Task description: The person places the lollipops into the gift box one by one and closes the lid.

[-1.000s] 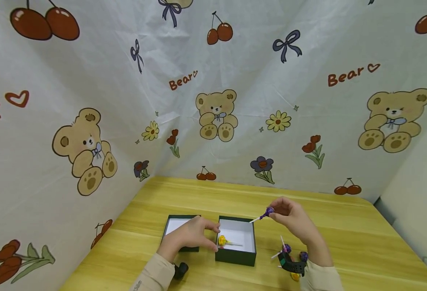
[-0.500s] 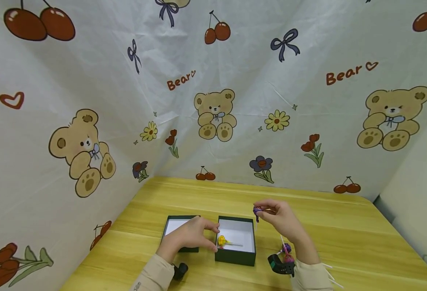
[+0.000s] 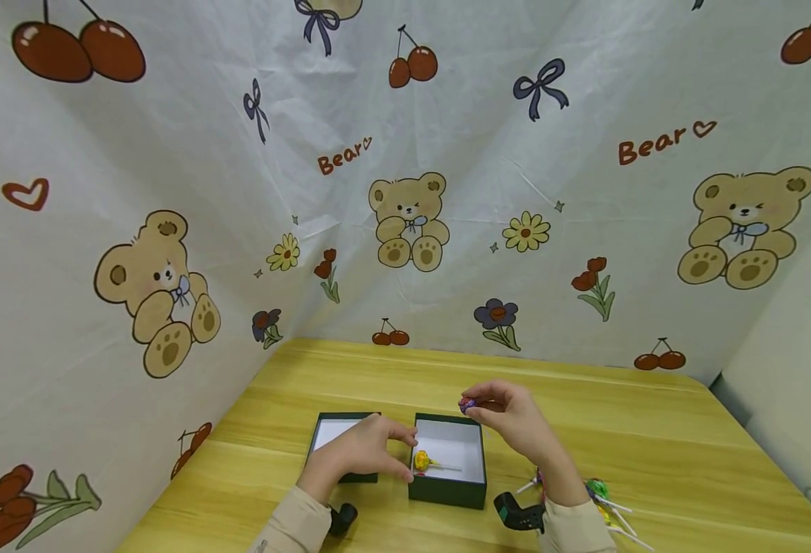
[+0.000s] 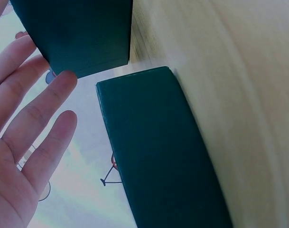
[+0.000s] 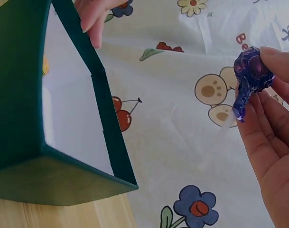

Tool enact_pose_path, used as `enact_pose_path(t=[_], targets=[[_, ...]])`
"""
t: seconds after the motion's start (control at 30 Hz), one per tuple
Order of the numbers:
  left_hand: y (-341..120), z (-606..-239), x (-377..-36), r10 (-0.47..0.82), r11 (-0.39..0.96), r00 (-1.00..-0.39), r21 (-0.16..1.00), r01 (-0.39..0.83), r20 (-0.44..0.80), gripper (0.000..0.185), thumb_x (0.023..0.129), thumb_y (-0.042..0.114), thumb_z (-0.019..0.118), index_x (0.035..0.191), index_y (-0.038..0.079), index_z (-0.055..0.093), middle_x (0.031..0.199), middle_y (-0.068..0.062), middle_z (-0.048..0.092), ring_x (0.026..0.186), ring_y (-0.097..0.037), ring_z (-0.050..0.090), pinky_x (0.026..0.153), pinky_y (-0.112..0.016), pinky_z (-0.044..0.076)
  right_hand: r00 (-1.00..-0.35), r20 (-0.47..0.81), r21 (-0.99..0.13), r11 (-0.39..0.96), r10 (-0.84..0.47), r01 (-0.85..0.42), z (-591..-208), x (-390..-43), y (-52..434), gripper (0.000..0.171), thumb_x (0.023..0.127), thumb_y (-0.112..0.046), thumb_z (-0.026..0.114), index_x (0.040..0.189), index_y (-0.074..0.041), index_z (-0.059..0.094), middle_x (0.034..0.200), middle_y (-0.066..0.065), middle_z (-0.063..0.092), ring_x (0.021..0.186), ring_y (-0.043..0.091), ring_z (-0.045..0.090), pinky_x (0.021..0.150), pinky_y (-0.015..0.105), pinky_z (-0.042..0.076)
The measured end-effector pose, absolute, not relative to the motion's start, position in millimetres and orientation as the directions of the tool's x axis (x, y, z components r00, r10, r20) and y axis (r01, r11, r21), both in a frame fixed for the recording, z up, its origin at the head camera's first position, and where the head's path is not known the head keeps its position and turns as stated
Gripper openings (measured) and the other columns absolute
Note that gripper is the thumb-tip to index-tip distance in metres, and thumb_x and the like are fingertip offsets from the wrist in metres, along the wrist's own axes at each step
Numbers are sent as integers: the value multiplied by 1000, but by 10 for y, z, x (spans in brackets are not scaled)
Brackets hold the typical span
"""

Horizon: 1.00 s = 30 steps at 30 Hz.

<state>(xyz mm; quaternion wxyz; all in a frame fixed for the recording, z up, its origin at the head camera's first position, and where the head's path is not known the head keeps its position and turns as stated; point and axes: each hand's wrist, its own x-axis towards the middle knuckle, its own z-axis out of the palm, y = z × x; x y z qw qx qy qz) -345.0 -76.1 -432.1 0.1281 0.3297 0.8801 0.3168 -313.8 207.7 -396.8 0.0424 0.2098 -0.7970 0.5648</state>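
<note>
My right hand (image 3: 516, 426) pinches a purple-wrapped lollipop (image 3: 467, 404) by its candy end, above the back edge of a dark green box (image 3: 447, 492). In the right wrist view the lollipop (image 5: 253, 71) hangs stick downward, between thumb and fingers. The box is white inside and stands without a cover. A yellow lollipop (image 3: 422, 461) lies in it, its stick pointing right, with a small bit of red beside it. My left hand (image 3: 360, 449) rests at the box's left rim. Its fingers (image 4: 35, 116) are extended and spread in the left wrist view.
Left of the box sits a second green, white-lined box or lid (image 3: 336, 430), partly behind my left hand. Several more lollipops (image 3: 597, 489) lie on the wooden table (image 3: 689, 461) by my right forearm, which partly covers them. A bear-print cloth (image 3: 475, 153) hangs behind.
My right hand has carried the purple lollipop leftward to the box's back edge, and its stick has swung from pointing left to pointing down. The left hand has stayed put.
</note>
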Motion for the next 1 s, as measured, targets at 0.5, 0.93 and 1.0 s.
enact_pose_path(t=[0.5,0.93,1.0], targets=[[-742,-4300,-3477,663,597,-748,619,511,-22,49,78,40,86,119,15,74,142,0,60,132,-21,56,106,-39,50,-872,300,-878,246,-386,-411,-4064,-3177,1822,19,93,-6,70,109,3,71,108,22,70,96,16,70,81,24,59],[-747,-4311,-3493,679,575,-734,626,526,-6,47,79,36,86,120,15,74,141,-1,61,128,-18,59,104,-41,51,-859,206,-877,301,-468,-374,-4187,-3227,1668,14,91,-3,70,104,2,73,98,18,72,87,19,70,75,21,58],[-748,-4310,-3493,679,576,-734,624,528,-6,47,79,35,86,120,15,73,141,-1,61,128,-17,59,104,-41,52,-857,200,-875,307,-475,-374,-4211,-3240,1652,13,91,-2,70,103,3,73,97,17,72,86,19,70,74,21,58]])
